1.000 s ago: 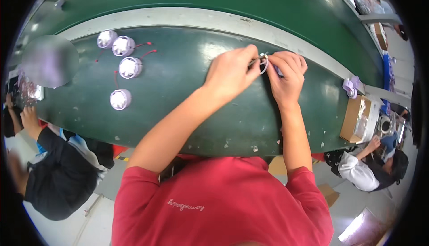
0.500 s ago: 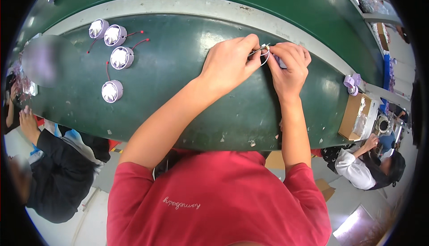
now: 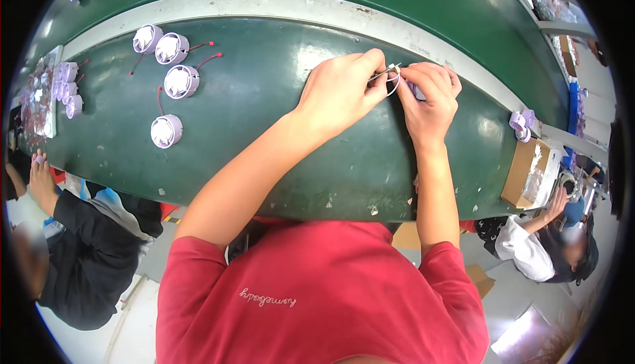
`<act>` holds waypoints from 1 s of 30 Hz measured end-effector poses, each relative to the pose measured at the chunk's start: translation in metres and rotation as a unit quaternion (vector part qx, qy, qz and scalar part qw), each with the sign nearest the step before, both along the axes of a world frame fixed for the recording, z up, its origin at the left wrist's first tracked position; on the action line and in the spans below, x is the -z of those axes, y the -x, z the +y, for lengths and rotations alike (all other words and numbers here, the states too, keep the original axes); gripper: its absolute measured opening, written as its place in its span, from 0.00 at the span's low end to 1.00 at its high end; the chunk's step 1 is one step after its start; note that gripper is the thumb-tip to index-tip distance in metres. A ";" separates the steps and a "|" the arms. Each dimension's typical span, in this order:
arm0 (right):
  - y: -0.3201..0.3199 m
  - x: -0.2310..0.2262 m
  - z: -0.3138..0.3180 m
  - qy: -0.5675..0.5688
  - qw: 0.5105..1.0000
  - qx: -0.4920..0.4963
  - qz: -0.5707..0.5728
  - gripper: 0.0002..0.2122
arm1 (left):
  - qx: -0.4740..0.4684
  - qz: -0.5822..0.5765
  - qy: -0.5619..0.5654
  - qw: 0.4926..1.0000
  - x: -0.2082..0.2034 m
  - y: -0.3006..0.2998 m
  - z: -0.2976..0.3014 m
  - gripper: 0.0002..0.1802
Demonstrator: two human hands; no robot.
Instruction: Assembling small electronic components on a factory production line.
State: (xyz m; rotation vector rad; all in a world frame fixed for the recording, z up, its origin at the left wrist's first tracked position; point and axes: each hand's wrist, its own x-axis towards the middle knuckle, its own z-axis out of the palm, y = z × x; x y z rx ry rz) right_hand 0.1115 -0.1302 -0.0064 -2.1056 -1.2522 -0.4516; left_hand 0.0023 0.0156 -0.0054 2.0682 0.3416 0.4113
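My left hand point(image 3: 340, 92) is closed around a thin metal tool point(image 3: 376, 77), which looks like tweezers. The tip meets a small pale connector point(image 3: 395, 69) at my right fingertips. A white wire point(image 3: 395, 89) loops down from there between the hands. My right hand point(image 3: 430, 106) is closed too, its fingers curled over a purple round housing point(image 3: 417, 91) that they mostly hide. To the left lie several purple round housings with white fan-like centres, such as this one point(image 3: 181, 82); red wires point(image 3: 209, 59) stick out from some.
On the green table point(image 3: 278, 165), more purple housings point(image 3: 69, 86) stand by a tray point(image 3: 51, 92) at far left. Purple parts point(image 3: 522, 124) and a cardboard box point(image 3: 522, 172) are at the right. A raised pale rail point(image 3: 278, 5) runs behind. Co-workers sit on both sides.
My hands keep nearly the same pose at the connector. A blurred patch at the far left is gone, showing housings there. The right-hand co-worker's hand and head have shifted.
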 end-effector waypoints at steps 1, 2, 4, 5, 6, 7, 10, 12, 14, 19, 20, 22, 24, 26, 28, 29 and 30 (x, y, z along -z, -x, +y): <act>0.000 0.000 -0.001 0.000 1.000 0.002 0.002 0.07 | -0.001 -0.002 -0.001 1.000 0.001 -0.002 0.000 0.07; 0.002 0.000 -0.001 0.000 1.000 0.003 0.006 0.07 | -0.001 -0.010 -0.004 1.000 0.002 -0.002 0.000 0.07; 0.004 -0.001 -0.001 -0.001 1.000 0.002 0.011 0.07 | -0.001 -0.018 -0.008 1.000 0.002 0.001 0.000 0.07; 0.002 -0.002 0.000 -0.002 1.000 0.001 0.013 0.07 | -0.001 -0.014 -0.003 1.000 0.001 0.001 0.000 0.07; 0.001 -0.002 0.000 -0.003 1.000 -0.001 0.011 0.07 | -0.001 -0.010 0.002 1.000 0.001 0.000 0.000 0.07; 0.000 -0.001 0.000 -0.002 1.000 0.001 0.008 0.07 | -0.002 -0.012 0.000 1.000 0.001 -0.001 0.000 0.07; 0.003 -0.001 -0.002 0.001 1.000 0.001 0.009 0.07 | 0.000 -0.022 -0.010 1.000 0.003 0.001 -0.001 0.08; 0.001 -0.001 -0.001 0.001 1.000 -0.002 0.007 0.07 | 0.002 -0.017 -0.021 1.000 0.003 0.000 0.000 0.07; 0.002 -0.001 -0.001 0.004 1.000 0.006 0.011 0.07 | 0.000 -0.018 -0.019 1.000 0.001 -0.001 0.000 0.07; 0.001 -0.004 -0.001 0.008 1.000 0.001 0.010 0.07 | -0.006 -0.018 -0.015 1.000 0.000 -0.001 0.001 0.07; 0.003 -0.003 -0.002 0.010 1.000 0.000 0.012 0.07 | -0.005 -0.023 -0.022 0.999 0.002 -0.001 0.001 0.07; 0.005 -0.003 0.000 0.012 1.000 -0.001 0.014 0.08 | -0.005 -0.027 -0.028 0.999 0.004 0.002 0.000 0.07; 0.002 -0.004 0.001 0.011 1.000 -0.004 0.010 0.08 | -0.005 -0.029 -0.045 0.999 0.003 0.002 0.000 0.07; 0.003 -0.002 -0.002 0.003 1.000 -0.005 0.010 0.08 | -0.005 -0.040 -0.059 0.997 0.003 0.000 0.000 0.08; 0.004 -0.004 -0.001 0.002 1.000 -0.005 0.011 0.07 | -0.003 -0.049 -0.073 0.996 0.004 0.002 -0.001 0.08; 0.003 -0.004 -0.001 0.000 1.000 -0.004 0.010 0.07 | -0.001 -0.064 -0.078 0.995 0.005 0.002 -0.001 0.08; 0.002 -0.004 -0.001 0.001 1.000 -0.003 0.009 0.07 | 0.001 -0.078 -0.084 0.993 0.006 0.001 -0.001 0.09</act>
